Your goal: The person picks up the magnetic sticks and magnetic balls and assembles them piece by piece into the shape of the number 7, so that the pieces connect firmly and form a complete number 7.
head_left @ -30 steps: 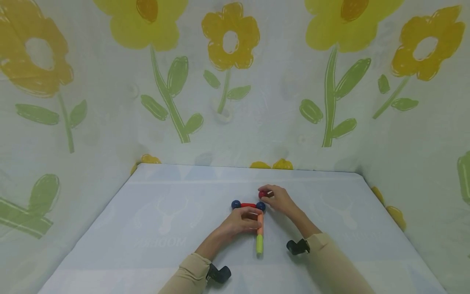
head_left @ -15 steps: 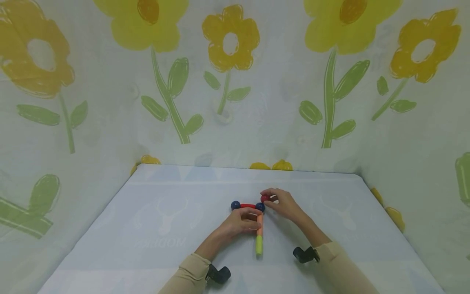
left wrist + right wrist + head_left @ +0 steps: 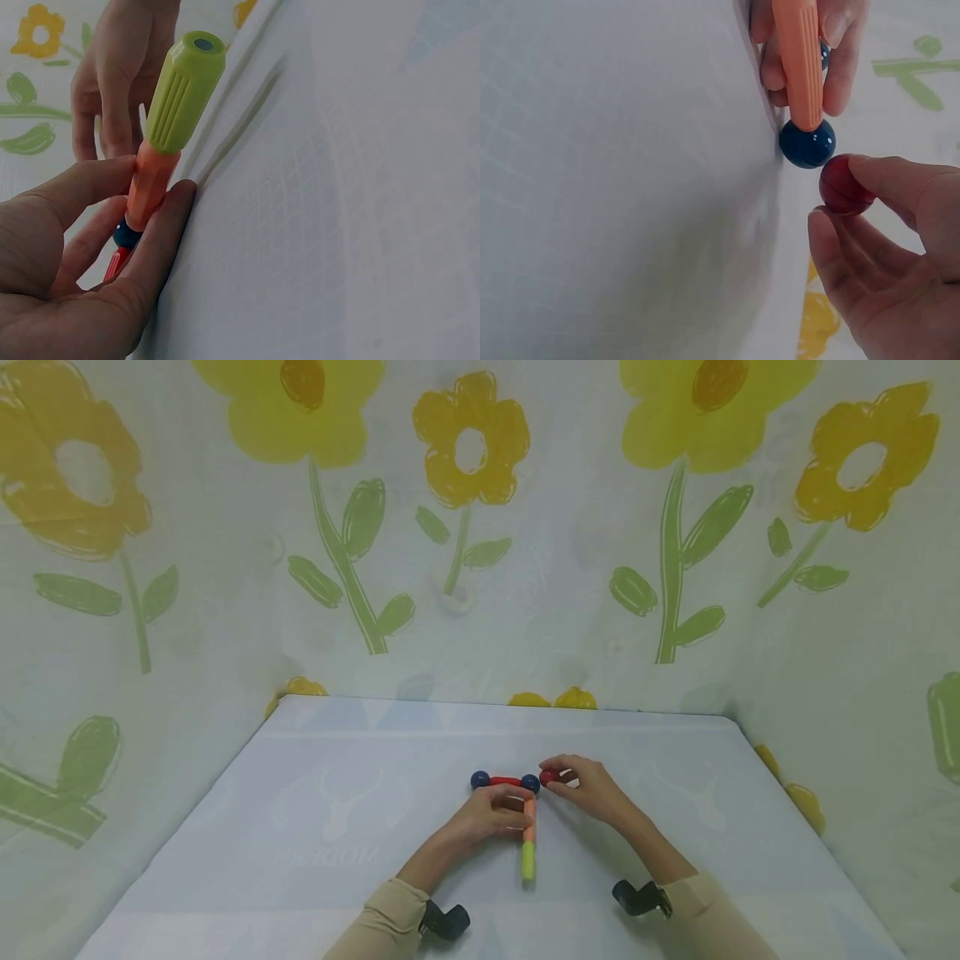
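Note:
In the head view my left hand (image 3: pixel 487 812) holds an orange magnetic rod (image 3: pixel 529 814) between thumb and fingers. A yellow-green rod (image 3: pixel 184 97) continues from the orange rod's near end. At its other end the orange rod meets a blue ball (image 3: pixel 807 142). From that ball a red rod (image 3: pixel 506 781) runs left to a second blue ball (image 3: pixel 480 779). My right hand (image 3: pixel 588 789) pinches a red ball (image 3: pixel 845 185) with thumb and fingertips, just right of the nearer blue ball. Whether the red and blue balls touch, I cannot tell.
Everything lies on a table with a pale, patterned cover (image 3: pixel 337 877). Flower-printed cloth (image 3: pixel 555 568) hangs behind the table and at both sides. A black wrist camera (image 3: pixel 446 922) sits at the left sleeve, another black camera (image 3: pixel 637 899) at the right.
My right hand has carried the red ball from behind the right-hand blue ball round to its right side, moving slightly toward me. The left hand and the joined rods stay almost still.

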A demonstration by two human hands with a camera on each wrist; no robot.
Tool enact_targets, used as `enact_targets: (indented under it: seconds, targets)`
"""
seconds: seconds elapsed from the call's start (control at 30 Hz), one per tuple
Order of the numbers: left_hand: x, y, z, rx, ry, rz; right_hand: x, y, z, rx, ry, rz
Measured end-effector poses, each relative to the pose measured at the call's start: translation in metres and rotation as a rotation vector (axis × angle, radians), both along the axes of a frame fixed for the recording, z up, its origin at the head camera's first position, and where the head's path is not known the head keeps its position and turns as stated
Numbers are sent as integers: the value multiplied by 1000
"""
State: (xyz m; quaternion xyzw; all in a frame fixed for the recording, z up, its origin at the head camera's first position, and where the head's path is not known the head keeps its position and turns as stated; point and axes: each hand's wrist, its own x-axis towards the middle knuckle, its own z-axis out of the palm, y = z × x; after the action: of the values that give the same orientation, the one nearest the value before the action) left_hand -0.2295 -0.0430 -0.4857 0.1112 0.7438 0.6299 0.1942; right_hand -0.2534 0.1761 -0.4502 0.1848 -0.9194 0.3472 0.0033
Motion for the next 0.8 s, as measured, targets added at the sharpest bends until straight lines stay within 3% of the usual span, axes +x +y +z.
enact_targets:
  seconds: [0.3,0.8]
  targets:
    - [0,0,0,-3,8,-4,14,7,-3,-2,30,94]
    - [2,0,1,14,10,-12,31,9,-12,-9,-22,135]
